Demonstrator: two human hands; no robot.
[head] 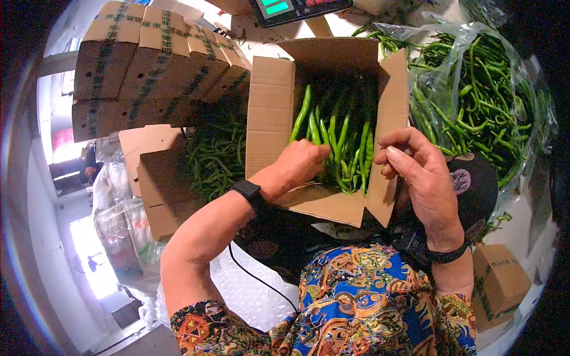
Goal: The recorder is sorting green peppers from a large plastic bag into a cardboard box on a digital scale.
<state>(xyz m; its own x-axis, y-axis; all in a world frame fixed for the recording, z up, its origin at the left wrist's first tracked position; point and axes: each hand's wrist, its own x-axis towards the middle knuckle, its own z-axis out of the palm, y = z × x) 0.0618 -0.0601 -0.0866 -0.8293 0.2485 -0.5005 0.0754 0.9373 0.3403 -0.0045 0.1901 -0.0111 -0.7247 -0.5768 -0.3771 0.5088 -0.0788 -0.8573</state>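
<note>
An open cardboard box (270, 111) stands in front of me, its flaps folded outward. Long green chili peppers (343, 138) lie lengthwise inside it, and their far ends fall in shadow. My left hand (303, 162) reaches over the near left of the box, knuckles up, against the peppers. Its fingertips are hidden, so a grip on a pepper cannot be made out. Above the right flap (392, 107) is my right hand (418, 173), with bent fingers, a raised thumb and no visible thing held.
A clear plastic bag (461, 66) of loose green peppers (490, 107) lies at right. Taped cartons (156, 66) are stacked at left, above a dim heap of peppers (213, 155). A digital scale (298, 11) sits beyond the box. A small carton (501, 280) is at lower right.
</note>
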